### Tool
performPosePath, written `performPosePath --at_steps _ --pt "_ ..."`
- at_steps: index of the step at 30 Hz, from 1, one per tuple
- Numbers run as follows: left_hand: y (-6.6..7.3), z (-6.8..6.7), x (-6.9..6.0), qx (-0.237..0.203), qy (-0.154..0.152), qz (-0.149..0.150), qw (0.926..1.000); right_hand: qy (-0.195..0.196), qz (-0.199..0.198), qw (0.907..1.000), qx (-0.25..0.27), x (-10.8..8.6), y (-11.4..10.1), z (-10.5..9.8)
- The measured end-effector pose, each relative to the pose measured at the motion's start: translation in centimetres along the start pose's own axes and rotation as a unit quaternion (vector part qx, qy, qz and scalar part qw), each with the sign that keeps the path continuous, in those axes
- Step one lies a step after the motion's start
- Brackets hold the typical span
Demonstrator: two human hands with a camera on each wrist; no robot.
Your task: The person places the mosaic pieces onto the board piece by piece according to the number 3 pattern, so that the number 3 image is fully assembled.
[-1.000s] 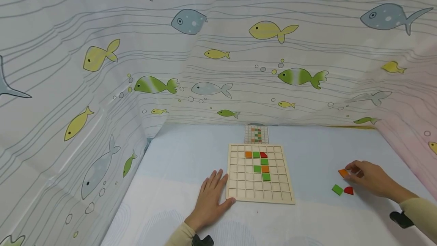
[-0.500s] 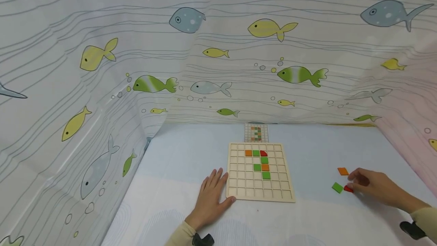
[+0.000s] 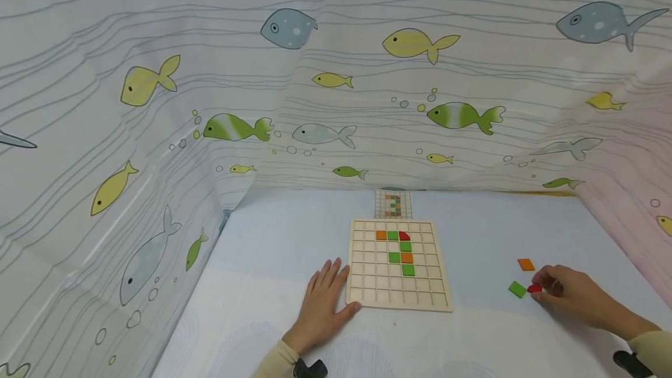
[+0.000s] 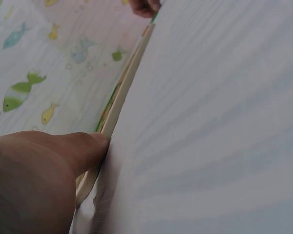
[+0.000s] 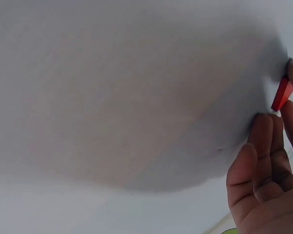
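My left hand lies with straight fingers at the left edge of a wooden grid board; in the left wrist view its thumb touches the board's edge. Orange, green and red tiles sit in the board's upper and middle cells, among them a red rounded tile. Out to the right, my right hand pinches another red rounded tile between thumb and finger. The right wrist view shows that red tile tilted on edge. Near it lie a green square tile and an orange square tile.
Behind the board is a small card printed with a grid and coloured squares. A pale blue and white cloth covers the table. Fish-patterned sheeting stands at the back and sides.
My right hand has left the orange tile, come towards me and taken hold of the red tile, which is now tipped up. My left hand has stayed by the board.
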State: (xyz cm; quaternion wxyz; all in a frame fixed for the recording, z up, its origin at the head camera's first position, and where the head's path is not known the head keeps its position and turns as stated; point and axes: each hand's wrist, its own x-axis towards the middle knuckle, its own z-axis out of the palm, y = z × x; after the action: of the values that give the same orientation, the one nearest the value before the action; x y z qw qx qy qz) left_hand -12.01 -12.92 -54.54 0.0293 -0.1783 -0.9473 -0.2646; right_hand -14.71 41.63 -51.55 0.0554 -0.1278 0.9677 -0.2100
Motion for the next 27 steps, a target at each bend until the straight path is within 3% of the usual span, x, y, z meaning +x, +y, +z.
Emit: performPosePath --at_steps 6,16,21,27 --pt "-0.03 0.02 -0.01 0.002 0.003 0.002 1.0 0.01 0.007 0.9998 -0.017 -0.12 0.0 0.04" --pt "0.12 -0.11 -0.21 0.0 0.005 0.003 1.0 0.02 0.059 0.9974 -0.034 -0.15 -0.4 0.52" --pt "0.3 -0.23 -0.3 0.0 0.008 0.003 1.0 -0.002 0.056 0.9982 -0.021 -0.25 -0.39 0.43" --pt "0.36 -0.28 -0.28 -0.002 0.009 0.006 0.9999 -0.052 0.025 0.9982 0.016 -0.77 0.08 -0.3"
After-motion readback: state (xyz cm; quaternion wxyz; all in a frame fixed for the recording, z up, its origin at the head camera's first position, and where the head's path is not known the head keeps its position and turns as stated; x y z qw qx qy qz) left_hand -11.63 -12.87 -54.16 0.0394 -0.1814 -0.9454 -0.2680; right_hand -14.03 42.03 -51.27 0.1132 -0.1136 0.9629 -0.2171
